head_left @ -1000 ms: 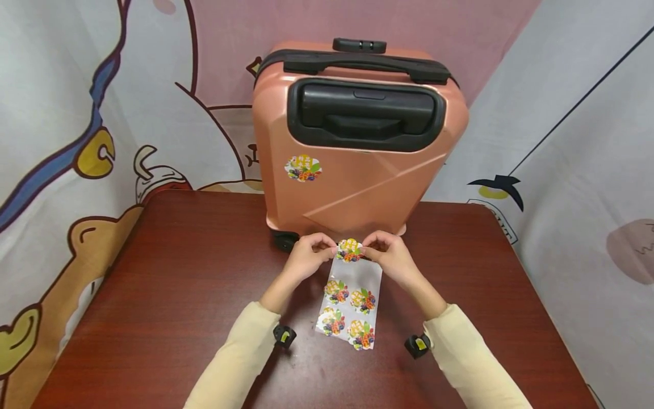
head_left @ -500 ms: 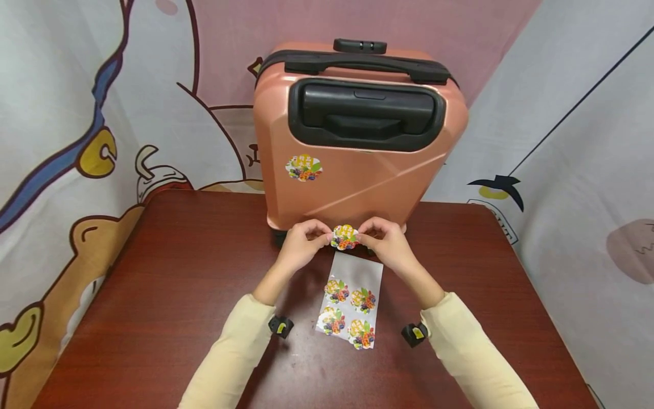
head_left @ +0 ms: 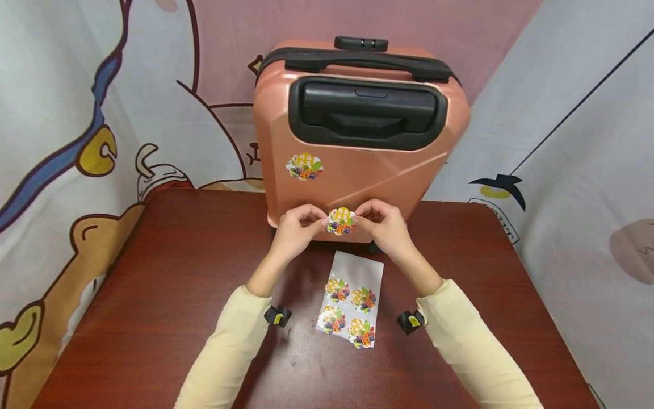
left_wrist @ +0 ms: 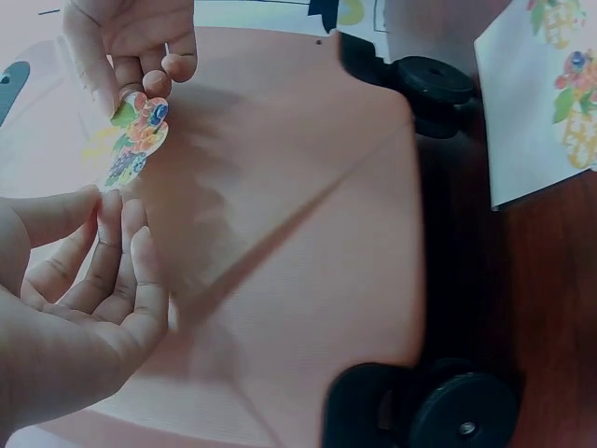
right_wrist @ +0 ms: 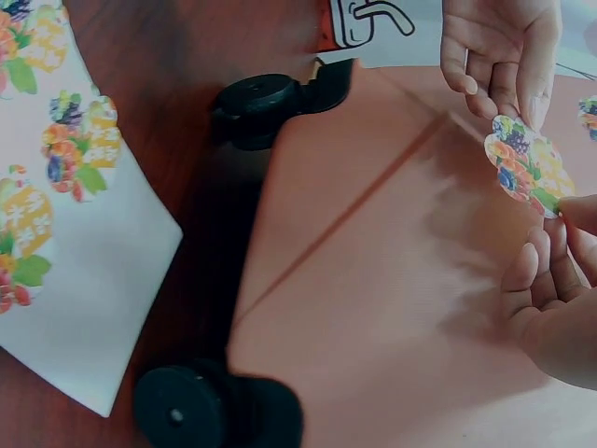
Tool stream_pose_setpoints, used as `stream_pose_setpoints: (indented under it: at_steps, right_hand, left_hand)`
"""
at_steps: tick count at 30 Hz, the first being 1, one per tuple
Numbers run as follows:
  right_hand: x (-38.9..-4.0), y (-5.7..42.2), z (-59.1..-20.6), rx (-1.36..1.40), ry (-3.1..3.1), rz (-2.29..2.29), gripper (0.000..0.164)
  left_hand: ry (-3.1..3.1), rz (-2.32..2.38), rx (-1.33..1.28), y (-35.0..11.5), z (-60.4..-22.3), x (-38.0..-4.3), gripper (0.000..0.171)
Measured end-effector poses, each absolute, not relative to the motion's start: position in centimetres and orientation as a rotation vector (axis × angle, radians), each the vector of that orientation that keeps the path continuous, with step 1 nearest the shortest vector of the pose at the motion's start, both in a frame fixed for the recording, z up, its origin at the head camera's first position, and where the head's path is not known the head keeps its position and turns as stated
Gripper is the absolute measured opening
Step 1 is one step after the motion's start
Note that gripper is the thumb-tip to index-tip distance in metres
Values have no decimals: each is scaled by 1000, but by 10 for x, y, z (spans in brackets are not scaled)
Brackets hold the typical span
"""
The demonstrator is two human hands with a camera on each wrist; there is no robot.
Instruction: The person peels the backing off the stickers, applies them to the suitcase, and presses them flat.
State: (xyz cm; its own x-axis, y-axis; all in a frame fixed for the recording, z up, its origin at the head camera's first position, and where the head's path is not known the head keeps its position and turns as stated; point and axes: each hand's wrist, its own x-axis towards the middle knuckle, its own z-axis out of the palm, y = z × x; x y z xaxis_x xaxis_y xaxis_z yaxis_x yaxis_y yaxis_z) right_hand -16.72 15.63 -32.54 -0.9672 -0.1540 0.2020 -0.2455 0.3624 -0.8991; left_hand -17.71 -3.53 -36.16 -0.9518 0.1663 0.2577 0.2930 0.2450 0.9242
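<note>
The person's left hand [head_left: 293, 233] and right hand [head_left: 389, 232] pinch opposite edges of a fruit-printed sticker [head_left: 341, 221], holding it in front of the lower panel of an upright pink suitcase [head_left: 368, 176]. Nearer the person, a white backing sheet [head_left: 356, 267] bearing four similar stickers [head_left: 363, 299] lies on the brown bench [head_left: 204, 272]. Farther out, another fruit sticker [head_left: 304, 166] sits flat on the suitcase's left side, below the black handle [head_left: 368, 108].
</note>
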Motion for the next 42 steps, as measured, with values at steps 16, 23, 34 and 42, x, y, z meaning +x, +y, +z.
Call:
stream_pose_setpoints:
  at_steps: [16,23,34,42]
  right_hand:
    - [-175,155,-319,434,-2344,1661,12]
    - [-174,154,-311,440,-2342,1628,12]
    - [-175,150,-300,456,-2278,1612,12]
    - [-176,146,-292,431,-2224,1607,12]
  left_hand:
    - [-2342,-1756,-436,-38,-331,-177,8]
    - [-2311,-1741,-441,-40,-322,-178,8]
    - [-2236,-1800,-489,-39,-311,-180,8]
    - [-2203,-1697,-481,-36,-304,-183,8]
